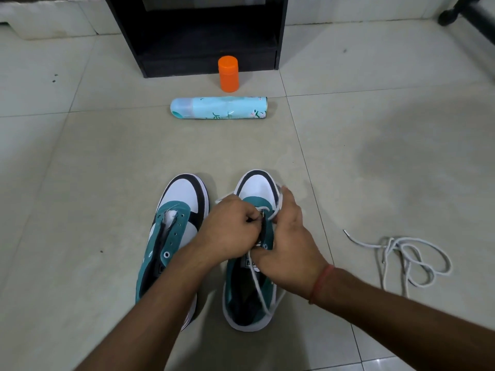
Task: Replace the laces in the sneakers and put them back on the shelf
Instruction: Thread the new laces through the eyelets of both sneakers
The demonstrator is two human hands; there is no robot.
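Observation:
Two teal, white and black sneakers stand side by side on the tiled floor, toes pointing away from me. The left sneaker (175,226) has bare eyelets and no lace. Over the right sneaker (255,188) both hands work a white lace (278,202) that loops around its eyelets. My left hand (227,231) pinches the lace at the tongue, fingers closed. My right hand (286,245) grips the lace and the sneaker's right side. A second white lace (409,258) lies loose in a tangle on the floor to the right.
A light blue spray can (218,107) lies on its side ahead of the sneakers. An orange capped container (228,73) stands behind it. A black shelf unit (198,36) sits against the far wall. A dark furniture leg (466,12) shows at top right.

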